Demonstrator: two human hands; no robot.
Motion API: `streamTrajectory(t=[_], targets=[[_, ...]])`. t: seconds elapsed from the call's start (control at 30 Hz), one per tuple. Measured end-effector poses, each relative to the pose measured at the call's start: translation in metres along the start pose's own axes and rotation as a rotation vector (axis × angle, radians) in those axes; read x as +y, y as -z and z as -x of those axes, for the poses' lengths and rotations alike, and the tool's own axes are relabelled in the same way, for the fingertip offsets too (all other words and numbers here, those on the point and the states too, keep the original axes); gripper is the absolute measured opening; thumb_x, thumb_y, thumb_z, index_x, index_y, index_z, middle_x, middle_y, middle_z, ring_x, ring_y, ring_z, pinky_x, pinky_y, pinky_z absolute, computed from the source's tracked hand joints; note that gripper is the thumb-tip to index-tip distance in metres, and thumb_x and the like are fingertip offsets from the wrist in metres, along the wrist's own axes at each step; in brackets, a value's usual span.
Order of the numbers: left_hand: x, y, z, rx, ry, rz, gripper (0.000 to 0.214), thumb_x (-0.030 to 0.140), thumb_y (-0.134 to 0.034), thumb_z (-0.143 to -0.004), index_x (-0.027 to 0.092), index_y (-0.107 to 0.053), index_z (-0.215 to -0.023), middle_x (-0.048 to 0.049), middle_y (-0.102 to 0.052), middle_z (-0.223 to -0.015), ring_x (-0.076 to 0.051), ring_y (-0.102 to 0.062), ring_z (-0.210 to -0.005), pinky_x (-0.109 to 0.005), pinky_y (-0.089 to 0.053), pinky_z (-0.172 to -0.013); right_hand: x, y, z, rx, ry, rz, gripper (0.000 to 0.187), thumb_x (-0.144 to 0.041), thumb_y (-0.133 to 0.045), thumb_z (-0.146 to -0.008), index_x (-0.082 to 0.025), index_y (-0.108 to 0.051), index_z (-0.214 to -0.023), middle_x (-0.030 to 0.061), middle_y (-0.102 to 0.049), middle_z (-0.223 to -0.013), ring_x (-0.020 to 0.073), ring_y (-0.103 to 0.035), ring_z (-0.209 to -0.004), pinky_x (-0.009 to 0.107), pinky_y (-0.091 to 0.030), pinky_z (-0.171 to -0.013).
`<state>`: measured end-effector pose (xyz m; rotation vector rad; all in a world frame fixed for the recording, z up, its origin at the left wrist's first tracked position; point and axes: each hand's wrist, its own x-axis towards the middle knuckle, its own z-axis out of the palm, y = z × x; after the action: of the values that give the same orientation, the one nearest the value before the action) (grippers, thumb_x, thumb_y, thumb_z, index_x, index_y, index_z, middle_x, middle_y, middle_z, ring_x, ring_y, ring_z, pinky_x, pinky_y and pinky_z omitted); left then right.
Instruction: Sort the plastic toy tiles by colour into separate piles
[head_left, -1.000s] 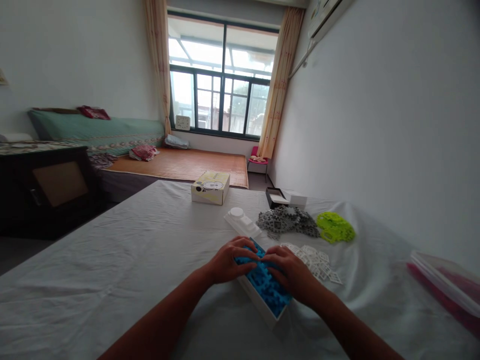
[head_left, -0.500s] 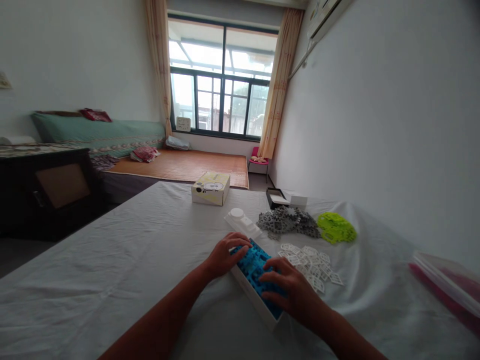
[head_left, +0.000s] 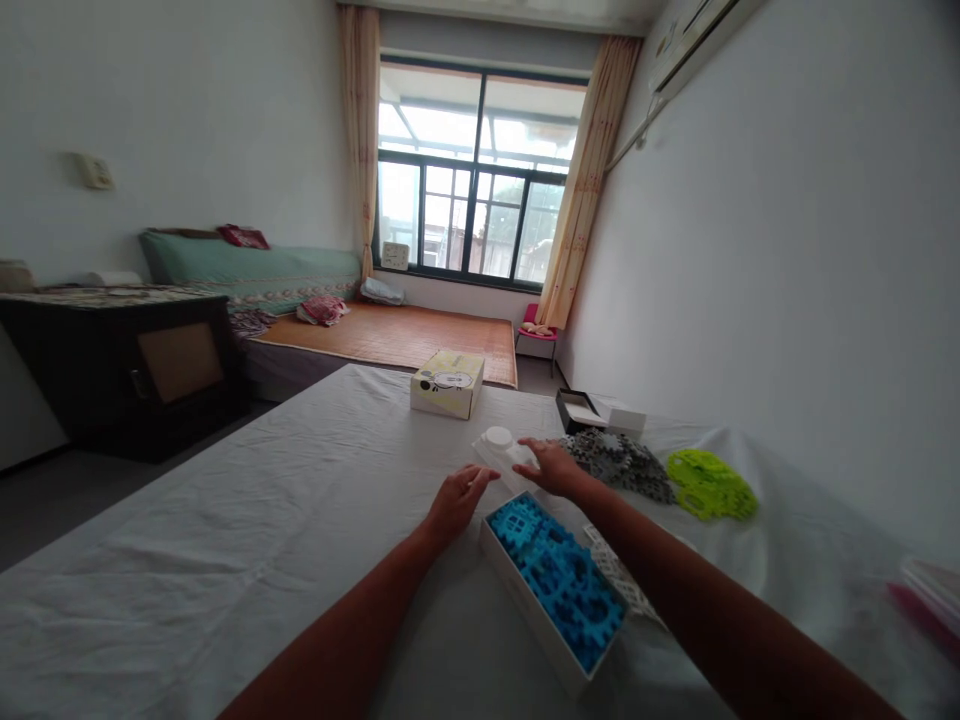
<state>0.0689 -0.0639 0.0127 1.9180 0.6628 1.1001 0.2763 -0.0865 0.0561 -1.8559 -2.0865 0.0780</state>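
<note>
1. Your left hand [head_left: 459, 500], empty, loosely curved, is left of the white box [head_left: 529, 614].
2. Your right hand [head_left: 551, 467] spreads at the white tray [head_left: 498, 443], contact unclear.
3. Blue pieces [head_left: 556, 575] fill the box, near you.

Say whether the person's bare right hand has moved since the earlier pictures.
Yes: the right hand has moved forward, away from the blue plastic pieces, closer to the yellow cardboard box.

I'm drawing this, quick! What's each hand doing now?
Left hand: open, nothing seen in its grip.
Right hand: open, at the white plastic piece; touching can't be told.
</note>
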Motion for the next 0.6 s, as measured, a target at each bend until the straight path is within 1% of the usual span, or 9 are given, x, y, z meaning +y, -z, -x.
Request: streamTrajectory(t=[0.07,0.13,0.2,0.3,0.37,0.47,0.53,0.6], targets=[[-0.001,0.000,0.000,0.014,0.001,-0.007,0.037,0.041,-0.043,-0.091,0.019,-0.072,-0.095,-0.0065,-0.071,-0.096,-0.019,-0.064,-0.091,-0.030,-0.050,-0.081,0.004,-0.016,-0.014,-0.032,-0.006,-0.004,0.051,-0.036,-0.064,-0.077,-0.019,-0.055,-0.124,0.0115,-0.066,-0.115,0.0256,-0.060,-0.105,0.036,-0.041,-0.092],[-0.003,0.000,0.000,0.018,-0.005,-0.020,0.037,0.040,-0.042,-0.091,0.019,-0.072,-0.095,-0.0060,-0.071,-0.096,-0.019,-0.064,-0.091,-0.030,-0.049,-0.082,0.006,-0.023,-0.021,-0.049,-0.005,-0.011,0.053,-0.033,-0.065,-0.075,-0.022,-0.054,-0.125,0.0087,-0.068,-0.111,0.0237,-0.062,-0.101,0.033,-0.043,-0.087],[-0.004,0.000,0.000,0.017,-0.008,-0.031,0.037,0.040,-0.042,-0.091,0.019,-0.072,-0.095,-0.0054,-0.071,-0.094,-0.018,-0.064,-0.090,-0.029,-0.049,-0.082,0.008,-0.018,-0.021,-0.042,-0.011,-0.019,0.051,-0.029,-0.063,-0.076,-0.024,-0.055,-0.125,0.0068,-0.070,-0.106,0.0217,-0.063,-0.098,0.030,-0.044,-0.085],[-0.004,0.000,0.000,0.020,-0.009,-0.043,0.037,0.040,-0.042,-0.091,0.019,-0.072,-0.093,-0.0054,-0.071,-0.092,-0.019,-0.064,-0.090,-0.029,-0.049,-0.081,0.011,0.006,-0.011,0.002,-0.038,-0.035,0.047,-0.028,-0.057,-0.079,-0.022,-0.054,-0.126,0.0068,-0.070,-0.100,0.0200,-0.063,-0.095,0.028,-0.044,-0.082],[-0.003,0.000,-0.001,0.028,-0.009,-0.045,0.037,0.039,-0.043,-0.090,0.018,-0.073,-0.091,-0.0061,-0.071,-0.092,-0.019,-0.064,-0.090,-0.029,-0.049,-0.082,0.012,0.027,0.006,0.068,-0.047,-0.060,0.045,-0.031,-0.054,-0.081,-0.022,-0.055,-0.125,0.0067,-0.069,-0.099,0.0197,-0.063,-0.093,0.029,-0.045,-0.081],[-0.003,0.000,-0.001,0.048,0.010,-0.031,0.038,0.041,-0.043,-0.089,0.018,-0.073,-0.089,-0.0062,-0.072,-0.092,-0.020,-0.064,-0.090,-0.030,-0.050,-0.080,0.005,0.057,0.051,0.185,-0.050,-0.134,0.043,-0.039,-0.053,-0.081,-0.023,-0.058,-0.121,0.0055,-0.067,-0.099,0.0198,-0.062,-0.088,0.030,-0.047,-0.076],[-0.003,-0.001,0.000,0.053,0.024,-0.023,0.038,0.042,-0.043,-0.089,0.018,-0.072,-0.090,-0.0061,-0.072,-0.093,-0.020,-0.064,-0.091,-0.029,-0.051,-0.079,-0.006,0.069,0.089,0.212,-0.063,-0.176,0.044,-0.042,-0.053,-0.082,-0.026,-0.058,-0.122,0.0057,-0.066,-0.102,0.0198,-0.061,-0.086,0.031,-0.049,-0.072],[-0.004,-0.002,0.000,0.045,0.020,-0.033,0.037,0.041,-0.043,-0.089,0.018,-0.072,-0.090,-0.0058,-0.072,-0.093,-0.019,-0.064,-0.090,-0.029,-0.050,-0.079,-0.019,0.072,0.125,0.200,-0.056,-0.170,0.043,-0.043,-0.054,-0.081,-0.028,-0.058,-0.122,0.0062,-0.065,-0.106,0.0212,-0.061,-0.089,0.033,-0.051,-0.073]])
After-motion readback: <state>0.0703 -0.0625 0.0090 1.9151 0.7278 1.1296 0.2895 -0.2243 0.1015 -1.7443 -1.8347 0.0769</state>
